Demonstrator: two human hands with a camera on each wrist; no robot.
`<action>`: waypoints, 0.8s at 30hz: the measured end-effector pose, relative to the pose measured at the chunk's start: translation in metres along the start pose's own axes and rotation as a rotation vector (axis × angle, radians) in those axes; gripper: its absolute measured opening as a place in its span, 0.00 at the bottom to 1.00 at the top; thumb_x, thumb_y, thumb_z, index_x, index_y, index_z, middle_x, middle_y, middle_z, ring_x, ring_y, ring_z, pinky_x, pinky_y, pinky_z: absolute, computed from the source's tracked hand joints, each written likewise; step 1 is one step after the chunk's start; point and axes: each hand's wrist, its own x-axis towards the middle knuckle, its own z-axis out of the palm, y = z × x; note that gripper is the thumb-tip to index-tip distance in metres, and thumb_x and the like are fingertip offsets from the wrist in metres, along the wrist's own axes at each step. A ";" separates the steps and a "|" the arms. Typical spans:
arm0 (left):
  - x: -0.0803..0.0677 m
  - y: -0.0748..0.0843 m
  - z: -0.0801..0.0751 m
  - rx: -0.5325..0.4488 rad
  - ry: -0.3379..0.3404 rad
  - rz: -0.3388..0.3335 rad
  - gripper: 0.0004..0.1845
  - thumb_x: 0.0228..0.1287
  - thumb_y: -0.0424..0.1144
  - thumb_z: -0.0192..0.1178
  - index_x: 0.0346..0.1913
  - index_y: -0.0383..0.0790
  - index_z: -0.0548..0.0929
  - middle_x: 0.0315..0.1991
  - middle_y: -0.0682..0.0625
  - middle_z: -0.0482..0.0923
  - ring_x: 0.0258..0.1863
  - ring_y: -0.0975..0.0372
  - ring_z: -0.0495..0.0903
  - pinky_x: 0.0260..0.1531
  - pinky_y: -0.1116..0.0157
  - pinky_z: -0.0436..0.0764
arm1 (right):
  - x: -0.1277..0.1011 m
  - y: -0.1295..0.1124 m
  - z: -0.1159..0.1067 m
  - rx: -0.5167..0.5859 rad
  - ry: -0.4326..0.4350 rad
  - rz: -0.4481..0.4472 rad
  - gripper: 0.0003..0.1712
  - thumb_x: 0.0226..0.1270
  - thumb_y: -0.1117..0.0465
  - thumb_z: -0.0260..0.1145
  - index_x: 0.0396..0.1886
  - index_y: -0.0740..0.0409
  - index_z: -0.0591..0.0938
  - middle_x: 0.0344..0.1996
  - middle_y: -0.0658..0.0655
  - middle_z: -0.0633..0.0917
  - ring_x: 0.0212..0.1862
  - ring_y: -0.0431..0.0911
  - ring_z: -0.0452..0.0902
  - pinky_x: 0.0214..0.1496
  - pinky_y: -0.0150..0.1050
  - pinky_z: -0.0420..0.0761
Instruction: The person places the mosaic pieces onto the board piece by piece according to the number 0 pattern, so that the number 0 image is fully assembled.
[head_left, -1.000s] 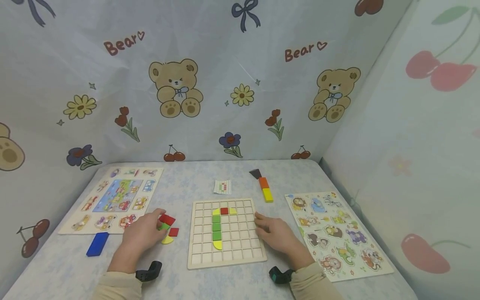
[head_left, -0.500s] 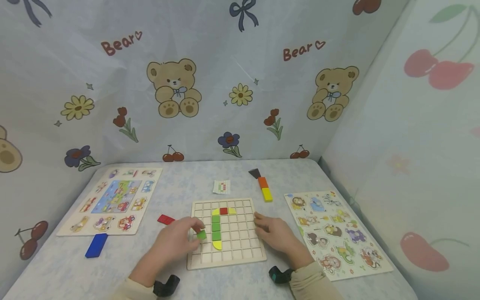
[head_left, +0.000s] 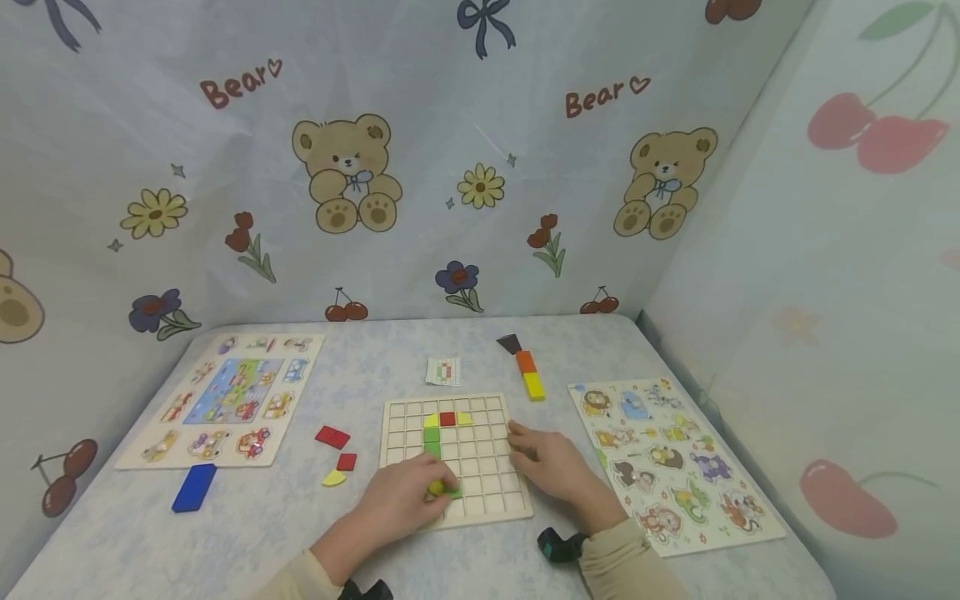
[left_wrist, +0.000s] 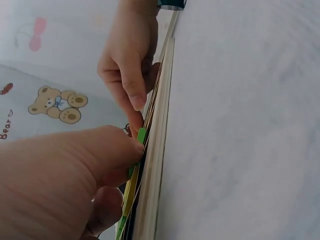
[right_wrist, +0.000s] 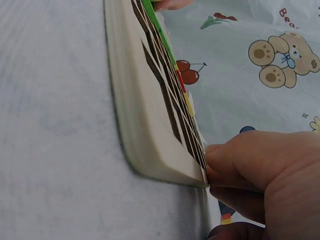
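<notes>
**Green square tile held over the wooden grid board**

The green tile (head_left: 453, 492), a small flat square, is pinched in the fingertips of the left hand (head_left: 408, 502) at the near middle of the wooden grid board (head_left: 487, 500), just right of the yellow semicircle (head_left: 436, 487) that ends the green column. In the left wrist view the tile (left_wrist: 141, 135) stands on edge against the board's face.

The board is pale wood, square, cut into small square cells. In it sit a column of green squares (head_left: 432, 450), topped by a yellow quarter-round (head_left: 431, 422), 1 red square (head_left: 447, 419) and another yellow piece (head_left: 465, 419).

The right hand (head_left: 551, 468) rests on the board's right edge, fingers relaxed and lying flat, gripping nothing; the right wrist view shows its fingertips (right_wrist: 235, 155) touching the board's rounded corner (right_wrist: 150, 165).

On the desk (head_left: 262, 533), left of the board, lie 2 red pieces (head_left: 332, 437), (head_left: 347, 462), a yellow quarter-round piece (head_left: 333, 478) and a blue rectangular block (head_left: 194, 487). Behind the board lie a small pattern card (head_left: 443, 371) and a row of dark, orange and yellow blocks (head_left: 527, 373). A vehicle peg puzzle (head_left: 225, 398) lies far left, an animal peg puzzle (head_left: 671, 462) at right.
</notes>
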 end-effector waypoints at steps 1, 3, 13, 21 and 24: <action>0.000 0.000 0.000 -0.008 0.002 0.008 0.06 0.62 0.43 0.70 0.41 0.60 0.89 0.39 0.66 0.79 0.30 0.73 0.73 0.28 0.71 0.72 | 0.000 0.000 0.000 0.003 0.002 -0.003 0.22 0.75 0.55 0.65 0.65 0.56 0.82 0.72 0.50 0.76 0.73 0.53 0.70 0.72 0.54 0.71; 0.000 -0.001 0.001 -0.028 0.007 0.007 0.06 0.63 0.43 0.70 0.41 0.60 0.90 0.39 0.67 0.80 0.32 0.73 0.76 0.31 0.70 0.75 | 0.000 -0.001 0.000 0.001 0.007 -0.013 0.22 0.75 0.56 0.65 0.65 0.57 0.83 0.71 0.51 0.76 0.73 0.54 0.71 0.71 0.55 0.72; 0.003 -0.003 0.003 -0.134 0.053 -0.106 0.05 0.62 0.44 0.73 0.38 0.61 0.94 0.39 0.69 0.79 0.39 0.71 0.81 0.33 0.70 0.77 | 0.000 -0.003 -0.001 0.002 0.007 0.007 0.22 0.75 0.56 0.65 0.65 0.58 0.82 0.72 0.50 0.76 0.74 0.53 0.70 0.72 0.55 0.71; 0.003 -0.008 -0.026 -0.018 0.188 -0.215 0.15 0.64 0.50 0.71 0.53 0.56 0.90 0.48 0.61 0.84 0.25 0.72 0.72 0.23 0.70 0.71 | 0.000 -0.003 -0.002 0.007 0.010 0.012 0.22 0.75 0.56 0.65 0.65 0.57 0.83 0.72 0.50 0.76 0.74 0.52 0.70 0.72 0.54 0.71; -0.002 -0.028 -0.054 0.039 0.253 -0.352 0.24 0.68 0.48 0.67 0.66 0.51 0.83 0.53 0.55 0.84 0.28 0.69 0.74 0.24 0.68 0.71 | 0.000 -0.003 -0.001 0.015 0.008 0.011 0.22 0.75 0.56 0.66 0.65 0.57 0.83 0.72 0.50 0.76 0.74 0.52 0.69 0.72 0.54 0.71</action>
